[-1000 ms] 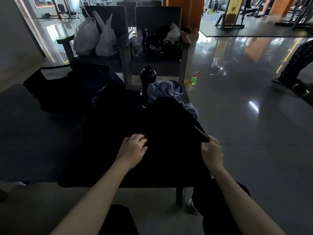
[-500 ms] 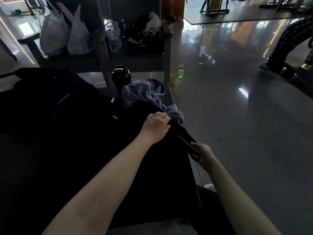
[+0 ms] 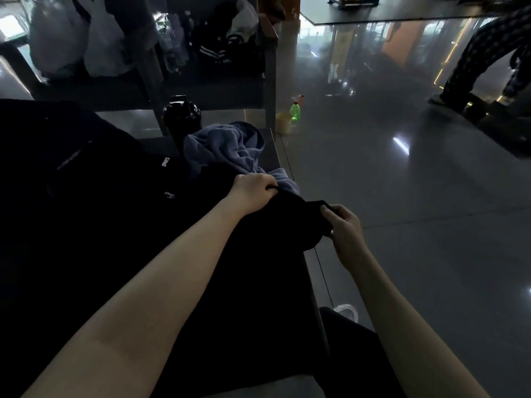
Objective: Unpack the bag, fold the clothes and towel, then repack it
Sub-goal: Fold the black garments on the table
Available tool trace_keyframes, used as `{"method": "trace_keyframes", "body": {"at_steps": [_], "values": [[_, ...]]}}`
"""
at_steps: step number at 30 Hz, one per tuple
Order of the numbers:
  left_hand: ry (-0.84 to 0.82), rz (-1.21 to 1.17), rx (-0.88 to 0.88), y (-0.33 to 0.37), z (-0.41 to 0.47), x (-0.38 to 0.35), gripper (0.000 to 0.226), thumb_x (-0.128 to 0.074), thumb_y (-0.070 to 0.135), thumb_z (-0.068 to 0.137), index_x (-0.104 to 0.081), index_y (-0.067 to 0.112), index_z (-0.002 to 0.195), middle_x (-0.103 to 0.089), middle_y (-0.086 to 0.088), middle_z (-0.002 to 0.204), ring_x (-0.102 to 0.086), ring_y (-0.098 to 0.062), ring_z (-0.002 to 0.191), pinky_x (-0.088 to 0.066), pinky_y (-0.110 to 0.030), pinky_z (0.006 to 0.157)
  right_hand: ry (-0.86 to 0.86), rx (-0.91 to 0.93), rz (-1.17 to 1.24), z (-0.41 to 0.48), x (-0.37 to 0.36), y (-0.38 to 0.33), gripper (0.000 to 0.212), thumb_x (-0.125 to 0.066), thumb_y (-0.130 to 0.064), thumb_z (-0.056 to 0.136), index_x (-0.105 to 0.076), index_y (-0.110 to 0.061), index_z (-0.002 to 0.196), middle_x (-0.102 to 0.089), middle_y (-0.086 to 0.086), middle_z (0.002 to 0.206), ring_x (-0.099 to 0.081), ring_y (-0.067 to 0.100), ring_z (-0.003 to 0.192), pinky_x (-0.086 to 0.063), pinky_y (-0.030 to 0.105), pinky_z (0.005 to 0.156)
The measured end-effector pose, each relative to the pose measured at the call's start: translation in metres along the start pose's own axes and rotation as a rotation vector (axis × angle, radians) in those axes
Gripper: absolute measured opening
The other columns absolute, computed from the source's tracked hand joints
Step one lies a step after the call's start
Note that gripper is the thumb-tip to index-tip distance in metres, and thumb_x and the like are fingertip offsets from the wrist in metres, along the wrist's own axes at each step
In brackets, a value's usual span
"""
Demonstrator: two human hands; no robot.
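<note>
A black garment [image 3: 253,262] lies spread over the dark table [image 3: 271,147]. My left hand [image 3: 253,191] grips its far right edge, just in front of a crumpled blue-grey towel [image 3: 227,150]. My right hand [image 3: 343,225] pinches the same edge at the table's right side, lifting a fold of the cloth off the table. More black clothing with small white lettering [image 3: 166,162] lies to the left. A black bag [image 3: 43,145] sits at the far left, hard to make out in the dark.
A black shaker bottle [image 3: 181,116] stands behind the towel. Beyond it, chairs [image 3: 267,61] hold white plastic bags [image 3: 71,38] and a dark jacket. A green spray bottle [image 3: 295,110] stands on the glossy floor. Another person's legs [image 3: 482,58] are at the far right.
My left hand moved from the garment's middle to its far right edge and took hold of it. My right hand lifted the edge. My view swung right and down.
</note>
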State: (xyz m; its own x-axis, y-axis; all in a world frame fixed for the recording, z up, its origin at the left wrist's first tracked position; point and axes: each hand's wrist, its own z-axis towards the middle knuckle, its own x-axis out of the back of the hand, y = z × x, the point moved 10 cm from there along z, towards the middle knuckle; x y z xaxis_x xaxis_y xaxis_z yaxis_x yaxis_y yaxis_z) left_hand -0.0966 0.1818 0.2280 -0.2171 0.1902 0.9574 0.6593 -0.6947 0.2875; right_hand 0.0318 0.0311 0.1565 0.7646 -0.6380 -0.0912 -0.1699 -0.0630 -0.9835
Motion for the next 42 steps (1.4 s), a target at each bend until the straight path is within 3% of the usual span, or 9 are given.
{"method": "trace_keyframes", "body": {"at_steps": [6, 10, 17, 20, 24, 28, 33, 37, 42], "values": [[-0.002, -0.267, 0.045, -0.024, -0.013, 0.024, 0.023, -0.054, 0.028, 0.093, -0.067, 0.021, 0.11, -0.068, 0.0, 0.108, -0.06, -0.022, 0.105, -0.044, -0.037, 0.097, -0.04, 0.006, 0.075, -0.015, -0.028, -0.03, 0.018, -0.058, -0.018, 0.091, -0.058, -0.005, 0.077, -0.048, 0.01, 0.074, -0.045, 0.022, 0.071, -0.036, 0.029, 0.062], [0.033, -0.266, 0.054, -0.033, -0.033, 0.039, 0.021, -0.055, 0.032, 0.093, -0.071, 0.019, 0.098, -0.066, 0.0, 0.1, -0.06, -0.02, 0.102, -0.046, -0.033, 0.091, -0.232, -0.023, 0.006, -0.049, -0.063, -0.041, 0.027, -0.051, -0.019, 0.096, -0.06, -0.007, 0.074, -0.054, 0.002, 0.059, -0.05, 0.01, 0.051, -0.04, 0.02, 0.049], [-0.029, -0.1, 0.441, -0.085, -0.079, 0.009, 0.043, -0.05, 0.034, 0.095, -0.047, 0.008, 0.129, -0.048, -0.014, 0.131, -0.049, -0.031, 0.117, -0.044, -0.042, 0.098, -0.442, -0.092, -0.573, -0.084, -0.085, 0.014, 0.023, -0.053, -0.002, 0.088, -0.065, -0.015, 0.072, -0.066, 0.006, 0.065, -0.053, 0.01, 0.042, -0.05, 0.026, 0.046], [-0.075, -0.312, 0.6, -0.094, -0.09, -0.009, 0.055, -0.048, 0.038, 0.096, -0.037, 0.002, 0.137, -0.048, -0.018, 0.134, -0.052, -0.033, 0.117, -0.044, -0.035, 0.094, -0.419, 0.007, -0.812, -0.091, -0.084, 0.018, 0.025, -0.056, -0.007, 0.082, -0.066, -0.03, 0.077, -0.066, -0.004, 0.074, -0.059, 0.007, 0.054, -0.056, 0.032, 0.066], [0.003, -0.7, 0.717, -0.095, -0.086, -0.022, 0.067, -0.057, 0.043, 0.091, -0.04, -0.003, 0.136, -0.054, -0.018, 0.129, -0.055, -0.032, 0.115, -0.042, -0.031, 0.089, -0.42, 0.136, -1.122, -0.094, -0.088, 0.015, 0.039, -0.053, -0.021, 0.086, -0.056, -0.03, 0.123, -0.061, -0.003, 0.111, -0.059, 0.02, 0.1, -0.049, 0.033, 0.082], [-0.029, -0.82, 0.705, -0.087, -0.076, -0.027, 0.046, -0.066, 0.024, 0.088, -0.052, -0.004, 0.122, -0.06, -0.012, 0.107, -0.059, -0.029, 0.103, -0.047, -0.032, 0.088, -0.396, 0.194, -1.23, -0.094, -0.093, 0.015, 0.04, -0.05, -0.028, 0.089, -0.05, -0.025, 0.129, -0.056, 0.001, 0.121, -0.056, 0.025, 0.107, -0.044, 0.033, 0.078], [0.096, -1.251, 0.585, -0.073, -0.05, 0.0, 0.034, -0.057, 0.02, 0.094, -0.058, 0.003, 0.122, -0.065, -0.017, 0.113, -0.063, -0.031, 0.103, -0.05, -0.043, 0.095, -0.266, 0.206, -1.255, -0.091, -0.086, 0.012, 0.033, -0.048, -0.03, 0.09, -0.051, -0.017, 0.121, -0.057, 0.006, 0.114, -0.058, 0.028, 0.102, -0.041, 0.033, 0.074], [0.055, -1.195, 0.502, -0.067, -0.032, 0.017, 0.021, -0.053, 0.013, 0.094, -0.06, 0.006, 0.113, -0.064, -0.014, 0.099, -0.062, -0.027, 0.09, -0.051, -0.036, 0.083, -0.197, 0.186, -1.224, -0.09, -0.078, 0.009, 0.03, -0.05, -0.028, 0.09, -0.052, -0.013, 0.115, -0.055, 0.009, 0.11, -0.057, 0.028, 0.098, -0.039, 0.031, 0.069], [0.079, -1.108, 0.479, -0.066, -0.024, 0.018, 0.069, -0.063, 0.003, 0.086, -0.028, 0.01, 0.145, -0.053, -0.012, 0.114, -0.057, -0.024, 0.104, -0.049, -0.039, 0.095, -0.166, 0.167, -1.259, -0.092, -0.078, 0.012, 0.031, -0.051, -0.028, 0.088, -0.052, -0.011, 0.114, -0.05, 0.01, 0.113, -0.054, 0.029, 0.101, -0.044, 0.035, 0.078]]}}
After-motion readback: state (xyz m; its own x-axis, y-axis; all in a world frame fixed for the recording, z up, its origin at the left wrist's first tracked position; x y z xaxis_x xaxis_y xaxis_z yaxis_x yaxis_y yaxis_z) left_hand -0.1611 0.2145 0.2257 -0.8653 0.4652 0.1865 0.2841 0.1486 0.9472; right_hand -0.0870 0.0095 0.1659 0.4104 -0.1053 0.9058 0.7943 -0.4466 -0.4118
